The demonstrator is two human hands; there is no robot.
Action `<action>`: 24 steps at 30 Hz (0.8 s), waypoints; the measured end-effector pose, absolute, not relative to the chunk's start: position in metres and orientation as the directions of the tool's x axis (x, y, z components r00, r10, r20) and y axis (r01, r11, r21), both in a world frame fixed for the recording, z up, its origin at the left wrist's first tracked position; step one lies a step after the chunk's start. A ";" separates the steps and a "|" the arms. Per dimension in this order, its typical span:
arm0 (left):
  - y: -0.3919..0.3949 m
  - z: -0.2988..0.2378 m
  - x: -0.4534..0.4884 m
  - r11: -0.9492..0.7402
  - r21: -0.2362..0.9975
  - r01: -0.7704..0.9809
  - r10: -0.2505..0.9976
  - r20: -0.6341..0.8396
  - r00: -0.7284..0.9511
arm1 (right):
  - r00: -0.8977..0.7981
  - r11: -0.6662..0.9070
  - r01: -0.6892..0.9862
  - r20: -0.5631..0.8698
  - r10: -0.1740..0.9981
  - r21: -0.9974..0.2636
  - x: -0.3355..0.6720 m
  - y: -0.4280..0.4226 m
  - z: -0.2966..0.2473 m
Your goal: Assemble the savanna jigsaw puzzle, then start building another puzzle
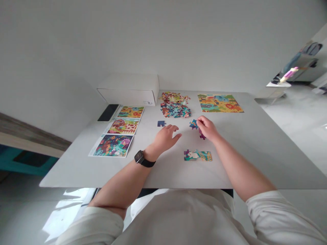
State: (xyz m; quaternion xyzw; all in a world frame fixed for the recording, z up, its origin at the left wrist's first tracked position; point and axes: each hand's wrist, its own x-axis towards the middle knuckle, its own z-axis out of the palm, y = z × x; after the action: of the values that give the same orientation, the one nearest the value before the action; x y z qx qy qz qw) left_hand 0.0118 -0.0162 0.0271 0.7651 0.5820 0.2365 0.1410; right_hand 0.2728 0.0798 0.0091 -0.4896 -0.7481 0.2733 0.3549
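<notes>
My right hand [206,127] has its fingers pinched together on a blue jigsaw puzzle piece [193,124] with orange marks. Purple puzzle pieces [202,134] lie under that hand, partly hidden by it. My left hand [166,136] hovers low over the table, empty, thumb and fingers apart. Just beyond its fingertips lies a dark blue puzzle piece [160,124]. Nearer to me, a joined strip of pieces [198,156] shows a white animal and yellow plants.
Two heaps of loose pieces, a reddish-yellow one [173,98] and a blue one [176,110], lie toward the wall. A finished puzzle [220,103] is at the back right. Picture sheets [112,145], a phone [108,112] and a white box [127,97] occupy the left.
</notes>
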 end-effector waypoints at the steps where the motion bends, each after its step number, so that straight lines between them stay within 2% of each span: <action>1: -0.014 0.027 0.013 -0.267 0.559 0.785 0.963 0.190 0.192 | -0.302 0.370 0.523 0.239 0.923 -0.767 0.269 0.074 0.012; 6: -0.010 0.026 0.022 -0.158 0.797 0.583 0.984 0.075 0.164 | -0.464 0.354 0.430 0.133 0.876 -0.830 0.251 0.056 0.015; 10: -0.008 0.025 0.026 -0.022 0.902 0.432 0.989 -0.045 0.144 | -0.447 0.342 0.382 0.153 0.881 -0.858 0.246 0.055 0.009; 12: -0.006 0.024 0.027 0.065 0.929 0.364 0.989 -0.109 0.102 | -0.420 0.417 0.372 0.250 0.873 -0.830 0.246 0.055 0.007; 14: -0.003 0.022 0.027 0.138 0.943 0.304 0.985 -0.163 0.057 | -0.448 0.540 0.386 0.359 0.818 -0.748 0.246 0.054 0.006; 17: 0.002 0.018 0.029 0.204 0.957 0.208 0.977 -0.213 0.022 | -0.536 0.666 0.418 0.424 0.730 -0.618 0.244 0.054 0.008; 20: 0.003 0.015 0.030 0.214 0.967 0.140 0.975 -0.221 0.032 | -0.551 0.671 0.473 0.402 0.731 -0.571 0.246 0.060 0.012; 24: 0.002 0.017 0.029 0.213 0.974 0.081 0.976 -0.216 0.027 | -0.416 0.581 0.572 0.406 0.814 -0.579 0.270 0.084 0.018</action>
State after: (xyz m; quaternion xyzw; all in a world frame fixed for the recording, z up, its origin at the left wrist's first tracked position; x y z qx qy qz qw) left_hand 0.0293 0.0019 0.0174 0.4710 0.5612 0.4142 0.5400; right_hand 0.2696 0.0839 0.0184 -0.4214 -0.8221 0.1788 0.3386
